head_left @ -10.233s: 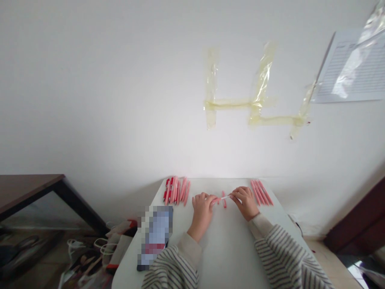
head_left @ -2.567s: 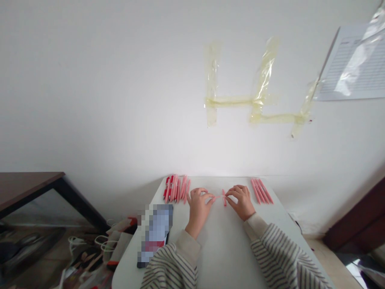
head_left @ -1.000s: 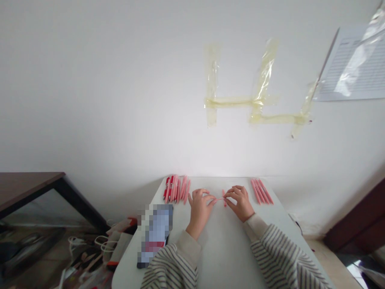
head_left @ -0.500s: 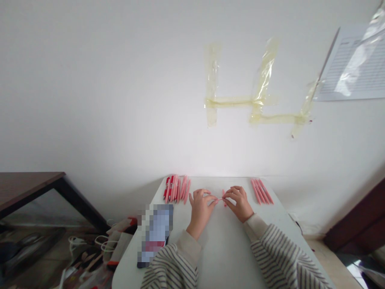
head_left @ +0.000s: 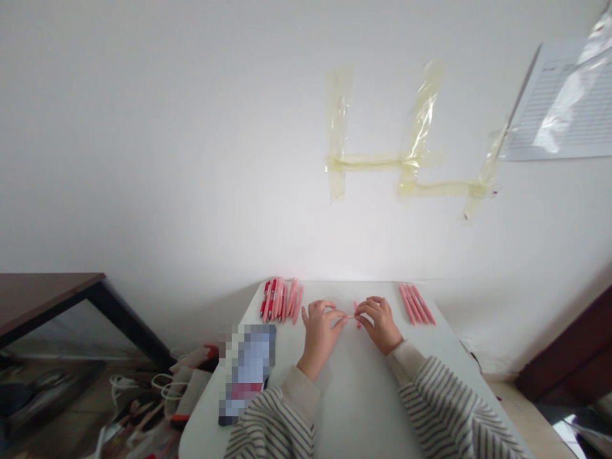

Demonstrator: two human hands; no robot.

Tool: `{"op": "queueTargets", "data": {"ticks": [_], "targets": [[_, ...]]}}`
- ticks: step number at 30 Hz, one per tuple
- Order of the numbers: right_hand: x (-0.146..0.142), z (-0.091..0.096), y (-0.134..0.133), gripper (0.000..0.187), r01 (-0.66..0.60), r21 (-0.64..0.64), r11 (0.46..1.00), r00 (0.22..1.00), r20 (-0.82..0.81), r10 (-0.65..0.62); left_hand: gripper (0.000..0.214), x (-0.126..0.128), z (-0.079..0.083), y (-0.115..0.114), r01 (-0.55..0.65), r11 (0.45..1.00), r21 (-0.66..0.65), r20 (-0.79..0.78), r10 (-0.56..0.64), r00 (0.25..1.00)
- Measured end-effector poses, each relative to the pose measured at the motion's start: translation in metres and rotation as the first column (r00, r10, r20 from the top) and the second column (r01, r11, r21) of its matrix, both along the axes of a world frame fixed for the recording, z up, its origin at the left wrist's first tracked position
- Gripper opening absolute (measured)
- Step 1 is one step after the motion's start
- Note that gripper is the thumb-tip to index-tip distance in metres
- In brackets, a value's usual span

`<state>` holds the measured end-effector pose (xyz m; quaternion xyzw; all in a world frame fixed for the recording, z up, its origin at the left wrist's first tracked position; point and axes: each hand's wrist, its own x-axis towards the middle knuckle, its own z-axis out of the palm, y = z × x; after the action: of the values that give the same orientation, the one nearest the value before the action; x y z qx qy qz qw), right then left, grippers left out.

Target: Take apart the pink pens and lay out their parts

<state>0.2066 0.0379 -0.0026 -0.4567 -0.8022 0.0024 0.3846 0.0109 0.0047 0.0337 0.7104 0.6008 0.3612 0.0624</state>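
Observation:
Over the middle of the white table (head_left: pixel 363 395), my left hand (head_left: pixel 321 325) and my right hand (head_left: pixel 380 322) meet fingertip to fingertip. Both pinch a thin, pale pink pen part (head_left: pixel 351 317), held level between them; my fingers cover most of it. Just behind lies another pink pen piece (head_left: pixel 356 306), partly hidden by my right fingers. To the left of my left hand, several pink and red pens (head_left: pixel 282 303) lie in a bunch. A row of several pink pens (head_left: pixel 417 305) rests beyond my right hand.
A phone-like slab (head_left: pixel 251 370), its face blurred out, lies at the table's left side. The white wall (head_left: pixel 215 159) rises behind the table. On the left stand a brown-topped desk (head_left: pixel 48 293) and a pile of bags and cables (head_left: pixel 167 395).
Hardly anything differs. Both hands keep their pinch on the thin pen part in nearly the same place; the pens around them have not moved.

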Motion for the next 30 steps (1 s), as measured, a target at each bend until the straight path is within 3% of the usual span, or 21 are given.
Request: {"op": "queueTargets", "data": {"ticks": [30], "targets": [[-0.0016,-0.0014,-0.0016,0.013,-0.045,-0.041,0.998,0.998,-0.041,0.044,0.006,0.0,-0.0004,-0.0003,0.023,1.0,-0.013,-0.01,-0.023,1.0]]}}
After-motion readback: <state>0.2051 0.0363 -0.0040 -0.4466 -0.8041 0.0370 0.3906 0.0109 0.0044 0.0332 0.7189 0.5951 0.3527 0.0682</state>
